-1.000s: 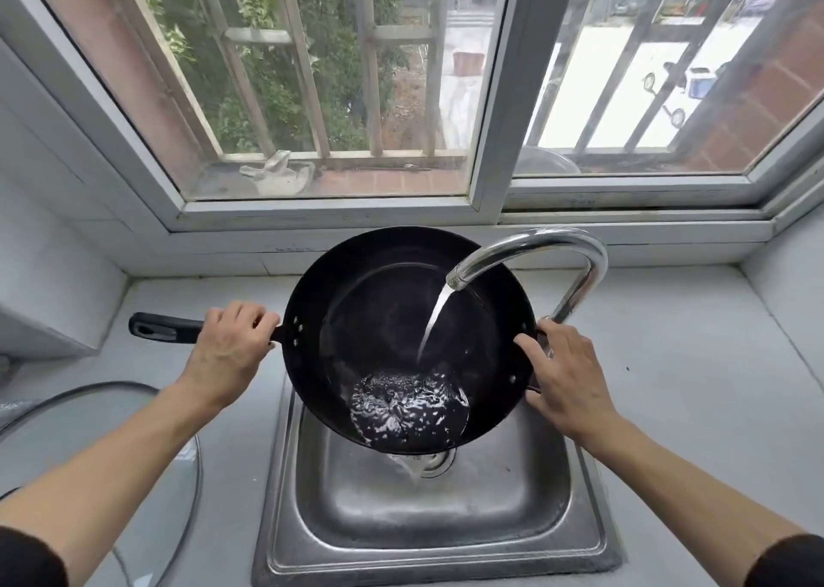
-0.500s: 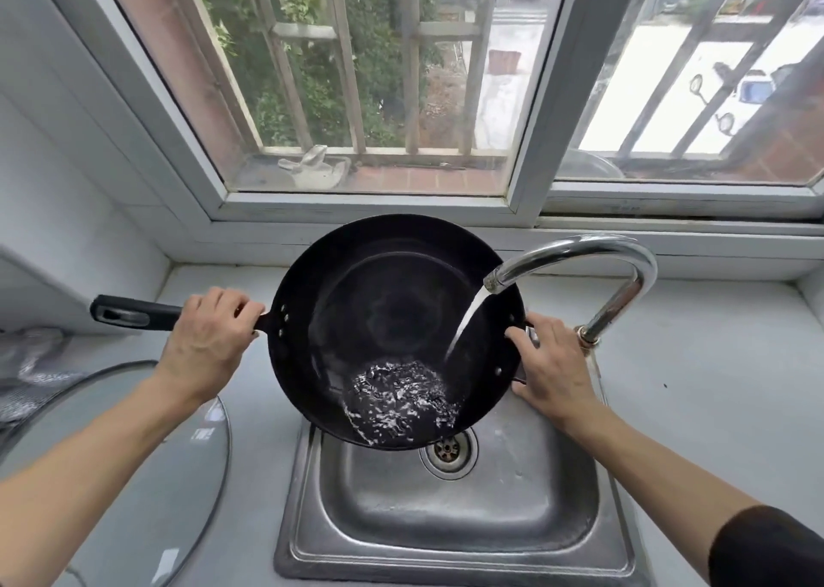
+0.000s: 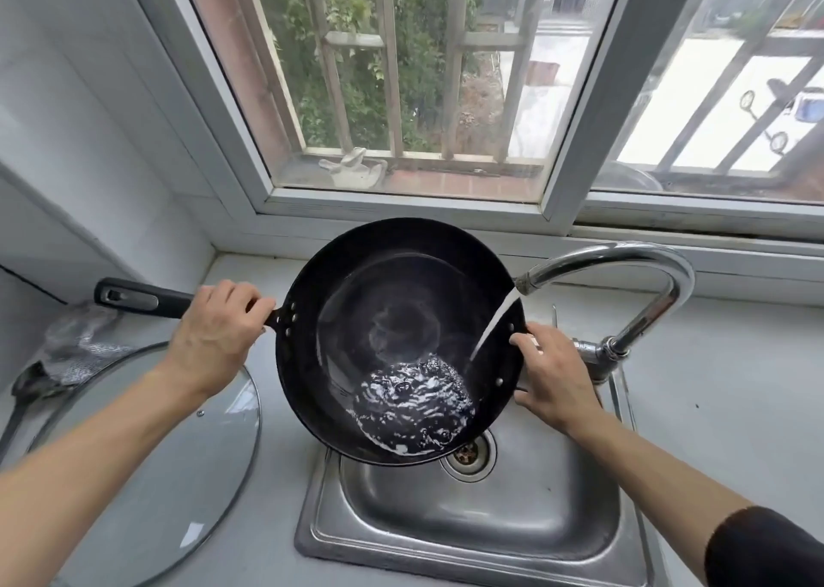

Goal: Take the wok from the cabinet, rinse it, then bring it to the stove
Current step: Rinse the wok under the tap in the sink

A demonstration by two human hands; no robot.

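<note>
A black wok (image 3: 392, 301) hangs tilted over the left part of the steel sink (image 3: 468, 528). Its long black handle (image 3: 133, 299) points left. My left hand (image 3: 214, 337) is closed around that handle close to the bowl. My right hand (image 3: 553, 377) grips the small helper handle on the wok's right rim. Water runs from the chrome faucet (image 3: 624, 270) in a thin stream into the wok and pools, foaming, at its low near side (image 3: 414, 408).
A glass pot lid (image 3: 178, 466) lies flat on the counter to the left of the sink. Crumpled foil and a dark utensil (image 3: 67, 354) sit at the far left. The window sill and wall close off the back. The sink drain (image 3: 468, 452) shows under the wok's edge.
The wok has shifted left relative to the sink and faucet, so the stream now enters near its right rim. Both hands keep the same grips.
</note>
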